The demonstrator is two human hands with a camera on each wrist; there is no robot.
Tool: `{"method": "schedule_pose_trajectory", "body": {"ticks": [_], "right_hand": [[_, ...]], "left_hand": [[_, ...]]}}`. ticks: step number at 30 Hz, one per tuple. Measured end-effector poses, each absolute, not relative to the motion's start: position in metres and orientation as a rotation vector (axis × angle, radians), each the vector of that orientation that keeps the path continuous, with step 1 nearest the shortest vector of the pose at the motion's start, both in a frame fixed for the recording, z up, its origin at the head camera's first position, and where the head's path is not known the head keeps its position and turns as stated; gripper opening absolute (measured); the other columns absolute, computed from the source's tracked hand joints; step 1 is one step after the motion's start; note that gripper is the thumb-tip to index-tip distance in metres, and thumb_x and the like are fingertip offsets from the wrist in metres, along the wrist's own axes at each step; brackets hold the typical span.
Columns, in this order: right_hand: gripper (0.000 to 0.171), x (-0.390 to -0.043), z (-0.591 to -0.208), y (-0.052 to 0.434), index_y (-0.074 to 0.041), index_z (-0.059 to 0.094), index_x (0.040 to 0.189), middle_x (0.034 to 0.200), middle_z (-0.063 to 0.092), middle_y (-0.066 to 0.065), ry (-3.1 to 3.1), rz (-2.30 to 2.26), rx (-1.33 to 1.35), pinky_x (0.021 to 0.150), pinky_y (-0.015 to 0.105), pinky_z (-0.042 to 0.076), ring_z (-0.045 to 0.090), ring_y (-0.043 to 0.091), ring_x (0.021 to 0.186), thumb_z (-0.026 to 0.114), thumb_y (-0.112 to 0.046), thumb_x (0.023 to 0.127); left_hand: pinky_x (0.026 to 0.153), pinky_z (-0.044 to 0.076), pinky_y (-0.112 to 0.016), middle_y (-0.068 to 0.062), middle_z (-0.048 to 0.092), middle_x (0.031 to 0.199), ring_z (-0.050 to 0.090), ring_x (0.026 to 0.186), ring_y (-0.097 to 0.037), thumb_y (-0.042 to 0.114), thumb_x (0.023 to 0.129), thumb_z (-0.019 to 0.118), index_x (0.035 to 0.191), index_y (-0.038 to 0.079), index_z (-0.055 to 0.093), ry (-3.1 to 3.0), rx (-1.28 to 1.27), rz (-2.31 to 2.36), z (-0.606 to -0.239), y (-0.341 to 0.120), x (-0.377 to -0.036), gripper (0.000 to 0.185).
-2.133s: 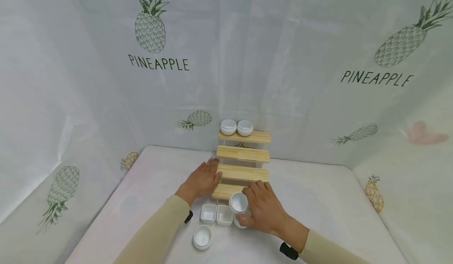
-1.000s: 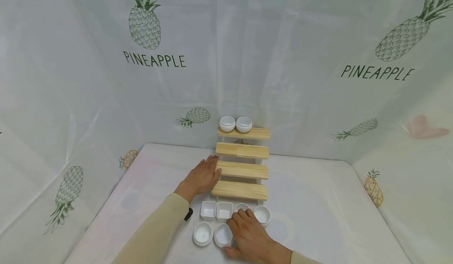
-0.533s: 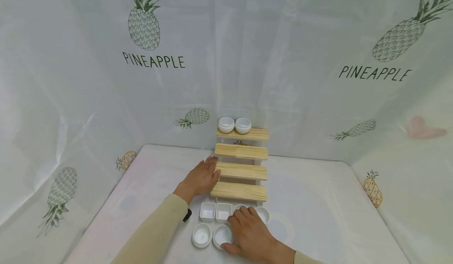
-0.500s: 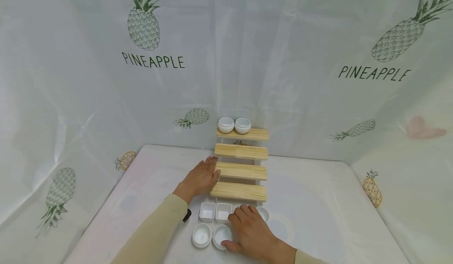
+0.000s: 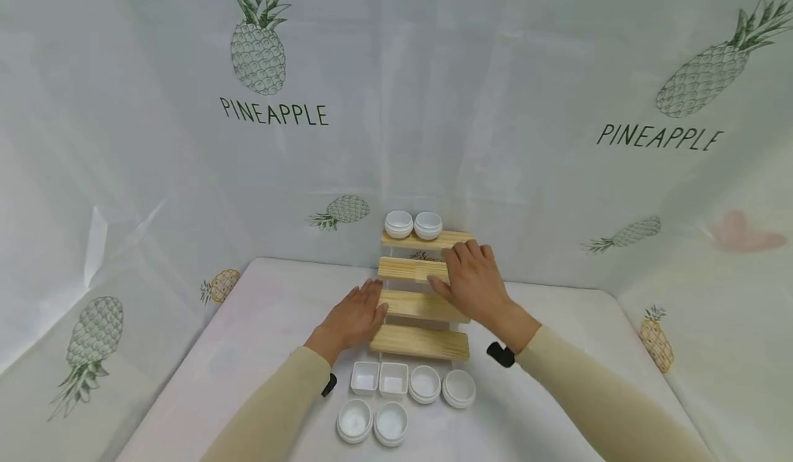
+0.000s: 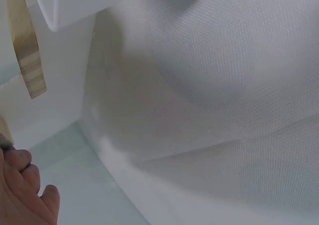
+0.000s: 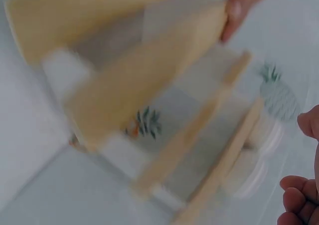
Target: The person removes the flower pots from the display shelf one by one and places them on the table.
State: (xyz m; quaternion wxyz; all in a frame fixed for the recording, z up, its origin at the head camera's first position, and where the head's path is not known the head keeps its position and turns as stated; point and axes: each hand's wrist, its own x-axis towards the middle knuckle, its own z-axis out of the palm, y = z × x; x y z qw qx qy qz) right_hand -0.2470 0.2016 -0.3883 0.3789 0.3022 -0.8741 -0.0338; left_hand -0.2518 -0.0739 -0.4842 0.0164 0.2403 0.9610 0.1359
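A tiered wooden display shelf (image 5: 421, 341) with several slats stands at the middle back. My left hand (image 5: 353, 316) rests against its left side with straight fingers. My right hand (image 5: 476, 279) is over the shelf's upper right part, thumb apart from the fingers; in the right wrist view nothing lies between the thumb and fingers (image 7: 299, 195). Two round white bowls (image 5: 399, 224) sit side by side on the left of the top slat. In front of the shelf are two square white dishes (image 5: 394, 379) and two round bowls (image 5: 458, 388) in a row, with two more round bowls (image 5: 392, 423) nearer me.
Pale cloth covers the table (image 5: 545, 379). A white curtain (image 5: 508, 138) printed with pineapples hangs behind and at both sides. The left wrist view shows mostly cloth, one slat end (image 6: 31, 70) and a white panel's corner.
A round bowl was set down by my right hand in the nearest row. That hand has since left it and risen away from me to the upper slats. My left hand stays put.
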Motion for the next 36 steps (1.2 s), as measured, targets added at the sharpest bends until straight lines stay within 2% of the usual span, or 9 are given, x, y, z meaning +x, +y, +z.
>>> {"method": "schedule_pose_trajectory", "body": {"ticks": [5, 9, 12, 15, 18, 26, 33, 36], "right_hand": [[0.061, -0.287, -0.364, 0.203, 0.002, 0.064, 0.104, 0.088, 0.057, 0.014, -2.32, -0.157, 0.693, 0.071, 0.043, 0.039, 0.047, 0.032, 0.079, 0.076, -0.057, 0.093], [0.064, -0.309, -0.358, 0.199, 0.005, 0.066, 0.099, 0.092, 0.062, 0.019, -2.368, -0.155, 0.687, 0.07, 0.044, 0.041, 0.052, 0.036, 0.085, 0.073, -0.059, 0.094], [0.067, -0.32, -0.356, 0.198, 0.006, 0.064, 0.1, 0.108, 0.064, 0.024, -2.482, -0.119, 0.642, 0.078, 0.049, 0.045, 0.057, 0.041, 0.101, 0.07, -0.06, 0.094], [0.074, -0.328, -0.355, 0.197, 0.008, 0.062, 0.112, 0.13, 0.06, 0.026, -2.659, -0.086, 0.57, 0.092, 0.054, 0.045, 0.052, 0.042, 0.12, 0.063, -0.064, 0.097], [0.078, -0.332, -0.354, 0.197, 0.007, 0.062, 0.121, 0.138, 0.057, 0.026, -2.77, -0.083, 0.539, 0.099, 0.057, 0.043, 0.049, 0.042, 0.127, 0.057, -0.068, 0.099], [0.066, -0.336, -0.351, 0.19, 0.0, 0.065, 0.105, 0.116, 0.064, 0.02, -2.779, -0.09, 0.557, 0.089, 0.05, 0.041, 0.052, 0.038, 0.111, 0.054, -0.065, 0.103], [0.069, -0.335, -0.35, 0.183, 0.002, 0.067, 0.121, 0.125, 0.063, 0.02, -2.793, -0.05, 0.578, 0.092, 0.049, 0.041, 0.049, 0.037, 0.115, 0.061, -0.063, 0.1], [0.069, -0.334, -0.352, 0.183, 0.004, 0.064, 0.121, 0.127, 0.061, 0.021, -2.78, -0.024, 0.576, 0.09, 0.048, 0.041, 0.049, 0.037, 0.115, 0.064, -0.062, 0.099]], "left_hand": [[0.133, 0.022, -0.05, -0.02, 0.029, 0.172, 0.023, 0.162, -0.032, 0.044, 0.116, 0.024, 0.165, -0.004, 0.025, 2.99, 0.776, 0.412, -0.485, -0.073, -0.247, 0.069], [0.132, 0.024, -0.051, -0.02, 0.031, 0.171, 0.025, 0.162, -0.033, 0.042, 0.116, 0.025, 0.164, -0.004, 0.028, 3.01, 0.794, 0.395, -0.488, -0.072, -0.246, 0.067], [0.132, 0.023, -0.051, -0.019, 0.031, 0.171, 0.025, 0.162, -0.032, 0.043, 0.116, 0.023, 0.164, -0.003, 0.029, 3.031, 0.798, 0.353, -0.488, -0.071, -0.246, 0.067], [0.133, 0.023, -0.051, -0.018, 0.03, 0.172, 0.023, 0.162, -0.031, 0.045, 0.116, 0.021, 0.165, -0.002, 0.027, 3.038, 0.794, 0.292, -0.484, -0.069, -0.246, 0.068], [0.133, 0.022, -0.05, -0.017, 0.029, 0.172, 0.022, 0.163, -0.03, 0.045, 0.116, 0.021, 0.166, -0.002, 0.025, 3.028, 0.785, 0.235, -0.483, -0.068, -0.245, 0.069], [0.134, 0.02, -0.048, -0.015, 0.027, 0.173, 0.021, 0.163, -0.028, 0.047, 0.116, 0.017, 0.167, 0.0, 0.024, 3.059, 0.758, 0.186, -0.487, -0.07, -0.25, 0.069], [0.133, 0.021, -0.048, -0.016, 0.029, 0.173, 0.022, 0.163, -0.029, 0.045, 0.116, 0.021, 0.166, -0.001, 0.026, 3.053, 0.749, 0.235, -0.485, -0.073, -0.248, 0.068], [0.133, 0.021, -0.048, -0.016, 0.029, 0.173, 0.022, 0.163, -0.029, 0.045, 0.116, 0.02, 0.166, 0.0, 0.026, 3.057, 0.742, 0.244, -0.484, -0.074, -0.246, 0.068]]}}
